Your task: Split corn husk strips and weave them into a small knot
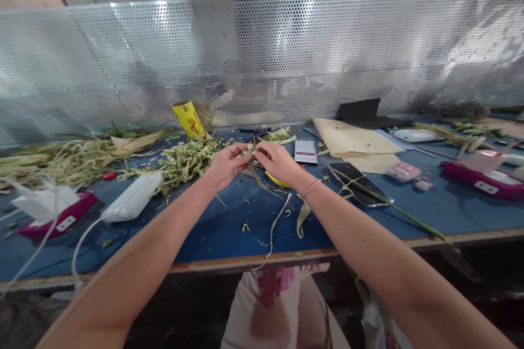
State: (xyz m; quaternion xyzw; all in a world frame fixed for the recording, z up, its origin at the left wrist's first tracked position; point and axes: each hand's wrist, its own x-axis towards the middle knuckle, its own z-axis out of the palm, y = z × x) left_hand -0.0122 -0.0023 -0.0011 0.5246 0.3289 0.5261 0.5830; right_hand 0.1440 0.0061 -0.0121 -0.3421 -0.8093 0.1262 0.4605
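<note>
At the far left of the blue bench, a heap of pale stripped leaves lies spread out. Nearer the middle, in front of a yellow roll, sits a second pile of green scraps. To my eye that is the finished share, and it is a good deal.

The left hand is closed in a pinch on a green stalk, held just above the bench at its centre. The right hand pinches the same stalk from the other side, the fingertips almost meeting. Torn strips trail from it and lie on the blue surface below, so this piece looks partly stripped.

Further right a long stem lies by a phone, apparently untouched. More stalks lie at the far right end, so I judge plenty is left.
</note>
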